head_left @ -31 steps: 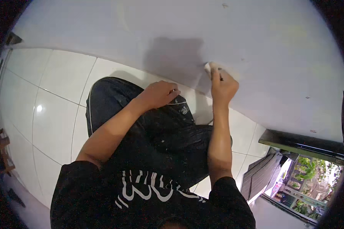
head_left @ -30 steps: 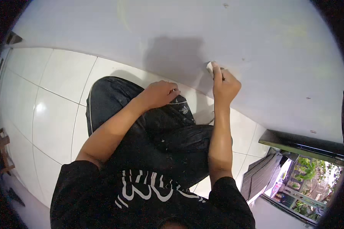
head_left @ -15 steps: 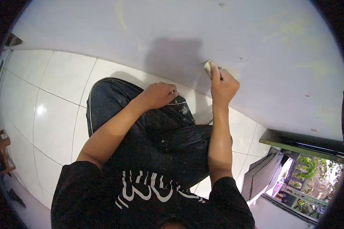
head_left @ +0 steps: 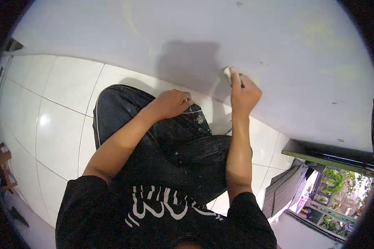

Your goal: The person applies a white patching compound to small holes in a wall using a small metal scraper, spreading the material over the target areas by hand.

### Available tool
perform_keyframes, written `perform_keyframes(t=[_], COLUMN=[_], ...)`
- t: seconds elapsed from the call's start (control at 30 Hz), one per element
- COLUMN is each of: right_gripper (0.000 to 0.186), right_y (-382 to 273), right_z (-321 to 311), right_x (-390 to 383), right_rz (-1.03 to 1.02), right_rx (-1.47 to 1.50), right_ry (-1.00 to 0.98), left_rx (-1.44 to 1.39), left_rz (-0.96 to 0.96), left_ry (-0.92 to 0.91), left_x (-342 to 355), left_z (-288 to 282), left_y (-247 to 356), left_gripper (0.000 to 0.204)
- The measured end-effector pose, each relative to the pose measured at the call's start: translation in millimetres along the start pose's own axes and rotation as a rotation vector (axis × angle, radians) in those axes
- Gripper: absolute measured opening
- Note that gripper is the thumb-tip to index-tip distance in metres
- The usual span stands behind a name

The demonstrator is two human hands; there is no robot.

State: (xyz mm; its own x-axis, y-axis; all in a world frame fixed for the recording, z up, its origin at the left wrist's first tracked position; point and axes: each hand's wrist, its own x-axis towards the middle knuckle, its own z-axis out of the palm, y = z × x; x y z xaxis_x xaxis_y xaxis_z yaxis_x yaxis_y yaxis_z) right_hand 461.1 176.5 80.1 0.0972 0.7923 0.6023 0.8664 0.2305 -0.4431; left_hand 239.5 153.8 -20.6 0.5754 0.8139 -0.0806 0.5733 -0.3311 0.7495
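Observation:
My right hand (head_left: 244, 91) grips a small off-white pad (head_left: 227, 73), with a dark part between the fingers, against the pale lilac wall (head_left: 286, 50). A few small marks and yellowish patches show on that surface. My left hand (head_left: 174, 102) rests on my dark trousers (head_left: 120, 108) near the bent knee, its fingers loosely curved with no object visible in them. My shadow falls on the wall left of the pad.
White floor tiles (head_left: 60, 124) border the wall's foot. A dark ledge (head_left: 324, 151) is at the right, beside a dark folded panel (head_left: 280, 189) and an opening with plants (head_left: 334, 182). A wooden item (head_left: 2, 166) stands at the far left edge.
My right hand and the pad shift slightly back and forth on the same spot of wall, now a little right of half a second ago. My left hand stays put.

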Motion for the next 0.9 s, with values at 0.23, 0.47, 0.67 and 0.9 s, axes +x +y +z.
perform_keyframes(t=[0.23,0.47,0.67,0.9], right_gripper=[0.046,0.038,0.044,0.038], right_y=[7,18,18,16], right_z=[0,12,13,12], right_x=[1,-5,-6,-2], right_rz=[0.058,-0.046,-0.007,0.03], right_rx=[0.014,-0.059,0.072,0.124], right_ry=[0.002,-0.027,-0.014,0.075], left_rx=[0.008,0.015,0.039,0.038], left_rz=[0.023,0.022,0.008,0.03], left_ry=[0.023,-0.026,-0.011,-0.026], left_x=[-1,1,4,2], left_z=[1,-3,4,5], left_y=[0,5,1,-3], left_gripper=[0.037,0.038,0.037,0.038])
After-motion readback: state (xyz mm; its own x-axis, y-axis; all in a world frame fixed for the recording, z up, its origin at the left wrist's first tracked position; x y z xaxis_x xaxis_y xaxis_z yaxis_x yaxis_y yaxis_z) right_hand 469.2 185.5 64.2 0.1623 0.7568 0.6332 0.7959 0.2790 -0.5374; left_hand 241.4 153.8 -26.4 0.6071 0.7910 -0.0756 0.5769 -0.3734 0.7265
